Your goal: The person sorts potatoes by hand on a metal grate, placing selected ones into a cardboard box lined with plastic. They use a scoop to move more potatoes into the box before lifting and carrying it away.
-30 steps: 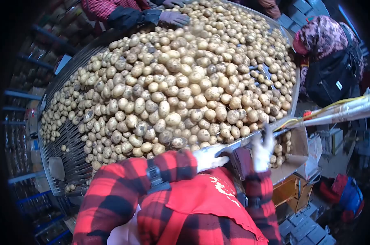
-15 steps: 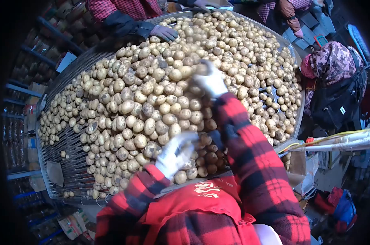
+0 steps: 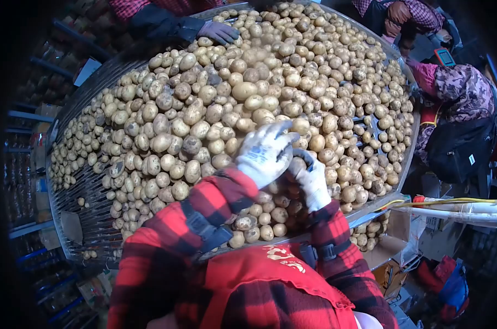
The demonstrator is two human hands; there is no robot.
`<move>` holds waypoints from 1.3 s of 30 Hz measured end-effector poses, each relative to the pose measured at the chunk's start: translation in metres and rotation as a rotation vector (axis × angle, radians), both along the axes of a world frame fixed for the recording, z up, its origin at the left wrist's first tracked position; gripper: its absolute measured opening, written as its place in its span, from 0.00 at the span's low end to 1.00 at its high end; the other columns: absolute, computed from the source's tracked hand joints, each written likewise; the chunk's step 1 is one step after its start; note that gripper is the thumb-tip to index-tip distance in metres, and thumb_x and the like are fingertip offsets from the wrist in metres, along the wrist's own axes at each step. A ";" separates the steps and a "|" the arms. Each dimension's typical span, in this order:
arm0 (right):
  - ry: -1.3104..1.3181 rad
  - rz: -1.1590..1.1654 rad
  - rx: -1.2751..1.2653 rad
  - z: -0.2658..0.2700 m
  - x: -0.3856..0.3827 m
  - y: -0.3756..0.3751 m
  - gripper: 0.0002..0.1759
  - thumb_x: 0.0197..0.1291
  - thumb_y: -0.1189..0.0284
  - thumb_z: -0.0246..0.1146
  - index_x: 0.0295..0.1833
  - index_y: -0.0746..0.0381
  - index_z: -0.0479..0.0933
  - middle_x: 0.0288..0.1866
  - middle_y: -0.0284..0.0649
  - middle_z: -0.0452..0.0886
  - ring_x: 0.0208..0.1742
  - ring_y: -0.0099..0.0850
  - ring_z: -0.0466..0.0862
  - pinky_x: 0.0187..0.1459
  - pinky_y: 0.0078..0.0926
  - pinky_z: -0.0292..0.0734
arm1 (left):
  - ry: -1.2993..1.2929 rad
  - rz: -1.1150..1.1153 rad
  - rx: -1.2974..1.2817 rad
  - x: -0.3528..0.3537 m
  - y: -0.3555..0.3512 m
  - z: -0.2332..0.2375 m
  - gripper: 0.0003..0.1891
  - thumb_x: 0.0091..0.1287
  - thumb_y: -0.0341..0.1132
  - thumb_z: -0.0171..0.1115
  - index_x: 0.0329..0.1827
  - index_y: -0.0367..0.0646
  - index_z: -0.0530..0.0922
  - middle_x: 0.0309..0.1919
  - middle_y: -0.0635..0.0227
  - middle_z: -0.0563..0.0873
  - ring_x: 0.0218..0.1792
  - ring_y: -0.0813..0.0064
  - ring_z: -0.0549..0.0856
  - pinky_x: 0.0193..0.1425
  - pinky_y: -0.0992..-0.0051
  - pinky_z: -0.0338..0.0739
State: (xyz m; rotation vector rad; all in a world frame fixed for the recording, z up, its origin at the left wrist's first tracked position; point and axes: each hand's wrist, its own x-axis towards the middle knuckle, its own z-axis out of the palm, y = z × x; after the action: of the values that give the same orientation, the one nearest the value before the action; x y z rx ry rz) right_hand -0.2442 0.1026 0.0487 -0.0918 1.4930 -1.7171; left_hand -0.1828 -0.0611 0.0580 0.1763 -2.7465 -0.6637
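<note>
A heap of potatoes (image 3: 166, 123), pale and dirt-marked, lies on a large slatted metal table (image 3: 95, 225). My left hand (image 3: 266, 153), in a white glove with faint print on its back, reaches over the heap with its fingers stretched to the right, nothing visibly gripped. Close beside its fingertips is my right hand (image 3: 312, 181), also gloved, with dark fingertips. Its fingers are curled around a potato (image 3: 297, 164), which is partly hidden by them. More potatoes (image 3: 265, 218) lie below both hands, near the table's front edge.
A co-worker's gloved hand (image 3: 219, 32) rests on the far edge of the heap. Another person in a camouflage top (image 3: 468, 93) is at the right. Taped pipes with a yellow cable (image 3: 451, 207) jut in at the right. A cardboard box (image 3: 391, 241) stands at the lower right.
My right hand has drawn back from the middle of the heap towards me. My left hand has moved up and right, so both are now close together. The person at right has shifted.
</note>
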 end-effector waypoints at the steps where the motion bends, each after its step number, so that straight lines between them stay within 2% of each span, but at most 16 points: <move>1: -0.002 0.013 -0.029 -0.015 -0.012 0.002 0.17 0.69 0.73 0.69 0.61 0.65 0.80 0.44 0.40 0.88 0.39 0.27 0.87 0.43 0.26 0.86 | 0.067 0.006 -0.061 -0.005 -0.010 0.005 0.20 0.67 0.38 0.67 0.63 0.54 0.82 0.66 0.60 0.83 0.64 0.54 0.82 0.69 0.54 0.76; 3: -0.079 -0.008 -0.213 -0.010 -0.019 0.004 0.17 0.69 0.72 0.69 0.60 0.64 0.80 0.46 0.43 0.88 0.40 0.32 0.89 0.46 0.32 0.89 | 0.150 0.097 -0.176 -0.020 -0.055 0.009 0.22 0.70 0.43 0.65 0.65 0.50 0.81 0.66 0.57 0.84 0.66 0.52 0.82 0.71 0.54 0.75; 5: -0.330 -0.104 -0.431 -0.010 -0.018 0.008 0.18 0.74 0.64 0.66 0.62 0.62 0.78 0.58 0.49 0.84 0.55 0.44 0.87 0.54 0.53 0.88 | -0.185 0.274 -0.177 -0.049 -0.103 0.014 0.26 0.73 0.51 0.61 0.68 0.46 0.79 0.67 0.53 0.82 0.68 0.50 0.80 0.73 0.54 0.74; 8: -0.648 -0.223 -0.651 -0.011 -0.021 0.016 0.22 0.77 0.54 0.61 0.64 0.60 0.77 0.70 0.47 0.77 0.66 0.52 0.81 0.63 0.63 0.80 | -0.480 0.285 -0.052 -0.090 -0.126 0.010 0.33 0.72 0.60 0.59 0.71 0.45 0.77 0.69 0.51 0.81 0.70 0.49 0.79 0.75 0.54 0.72; 11: -0.784 -0.289 -0.766 -0.001 -0.013 0.016 0.21 0.77 0.53 0.62 0.60 0.59 0.79 0.65 0.46 0.81 0.65 0.51 0.81 0.63 0.58 0.79 | -0.499 0.222 -0.135 -0.097 -0.109 -0.007 0.29 0.65 0.52 0.67 0.66 0.48 0.79 0.66 0.53 0.82 0.68 0.49 0.80 0.74 0.54 0.72; 14: -0.797 -0.181 -0.812 -0.031 -0.009 0.016 0.20 0.78 0.55 0.61 0.61 0.58 0.79 0.61 0.46 0.83 0.58 0.47 0.83 0.55 0.49 0.84 | -0.234 0.055 -0.116 -0.070 -0.096 -0.024 0.22 0.57 0.39 0.70 0.56 0.51 0.79 0.58 0.57 0.82 0.65 0.52 0.78 0.72 0.53 0.72; 18: -0.807 -0.114 -0.787 -0.021 0.005 0.009 0.34 0.78 0.62 0.58 0.85 0.52 0.61 0.83 0.53 0.65 0.70 0.50 0.79 0.55 0.45 0.84 | 0.080 0.011 0.407 -0.032 -0.071 -0.007 0.19 0.58 0.34 0.68 0.54 0.50 0.84 0.60 0.57 0.83 0.65 0.53 0.79 0.75 0.56 0.71; 21: -0.856 0.017 -1.091 -0.023 0.010 0.015 0.38 0.74 0.61 0.62 0.86 0.49 0.59 0.87 0.54 0.57 0.79 0.53 0.70 0.63 0.52 0.81 | 0.140 -0.048 0.708 -0.006 -0.012 0.017 0.19 0.62 0.38 0.68 0.56 0.47 0.85 0.60 0.58 0.83 0.63 0.54 0.82 0.71 0.59 0.75; 23: 0.412 -0.123 -0.554 -0.067 0.030 0.055 0.39 0.73 0.66 0.63 0.86 0.51 0.58 0.87 0.55 0.57 0.80 0.53 0.69 0.71 0.57 0.77 | -0.196 -0.274 0.425 0.021 0.032 0.057 0.24 0.66 0.46 0.66 0.63 0.48 0.82 0.66 0.59 0.82 0.71 0.53 0.78 0.77 0.53 0.69; 25: 0.434 -0.028 -0.495 -0.048 0.027 0.094 0.39 0.72 0.72 0.64 0.85 0.55 0.59 0.84 0.56 0.62 0.78 0.52 0.72 0.73 0.54 0.75 | 0.129 -0.257 0.261 0.047 0.084 0.019 0.30 0.69 0.53 0.65 0.71 0.50 0.77 0.73 0.59 0.77 0.78 0.52 0.71 0.81 0.41 0.60; 27: 0.348 -0.058 -0.320 -0.016 0.035 0.141 0.39 0.71 0.75 0.64 0.85 0.57 0.60 0.81 0.57 0.67 0.76 0.51 0.75 0.72 0.52 0.77 | 0.019 -0.377 0.438 0.074 0.096 0.019 0.32 0.70 0.52 0.65 0.76 0.53 0.73 0.78 0.60 0.73 0.82 0.52 0.66 0.83 0.34 0.51; 33: -0.104 -0.744 0.063 -0.003 0.035 0.328 0.37 0.73 0.69 0.66 0.83 0.63 0.62 0.80 0.54 0.69 0.75 0.42 0.76 0.70 0.49 0.77 | 0.002 -0.255 0.370 0.150 0.047 -0.009 0.23 0.69 0.39 0.66 0.68 0.52 0.80 0.69 0.63 0.80 0.75 0.55 0.74 0.82 0.45 0.60; 35: 0.530 -0.557 0.970 -0.002 0.034 0.320 0.36 0.75 0.65 0.64 0.82 0.65 0.63 0.79 0.52 0.70 0.77 0.43 0.73 0.75 0.47 0.69 | 0.047 -0.140 0.402 0.173 0.030 -0.003 0.20 0.66 0.34 0.66 0.63 0.50 0.83 0.66 0.63 0.83 0.72 0.56 0.76 0.80 0.48 0.64; 36: 0.799 -0.459 1.054 0.008 0.040 0.305 0.34 0.76 0.67 0.63 0.81 0.68 0.62 0.78 0.51 0.71 0.77 0.45 0.72 0.79 0.42 0.62 | 0.038 -0.072 0.379 0.184 0.026 -0.002 0.20 0.66 0.34 0.66 0.62 0.49 0.83 0.65 0.62 0.83 0.72 0.55 0.77 0.79 0.48 0.65; 38: 0.637 -0.464 0.612 0.004 0.032 0.254 0.33 0.75 0.70 0.63 0.80 0.70 0.64 0.77 0.52 0.72 0.76 0.44 0.72 0.79 0.42 0.62 | 0.047 0.030 0.346 0.200 0.020 -0.008 0.18 0.67 0.34 0.66 0.61 0.49 0.84 0.64 0.61 0.83 0.71 0.55 0.77 0.79 0.49 0.65; 39: 0.831 -0.429 0.667 -0.019 0.026 0.220 0.30 0.74 0.73 0.63 0.78 0.70 0.67 0.75 0.52 0.74 0.73 0.43 0.74 0.78 0.42 0.64 | 0.055 0.024 0.342 0.206 0.022 -0.017 0.18 0.67 0.35 0.66 0.60 0.49 0.84 0.64 0.61 0.83 0.71 0.55 0.77 0.79 0.48 0.65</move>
State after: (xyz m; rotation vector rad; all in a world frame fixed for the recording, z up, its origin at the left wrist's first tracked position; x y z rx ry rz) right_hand -0.2186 0.3227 0.0292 -0.1481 2.8072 -1.4469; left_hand 0.0233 -0.0388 0.0408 0.2616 -2.5554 -1.1103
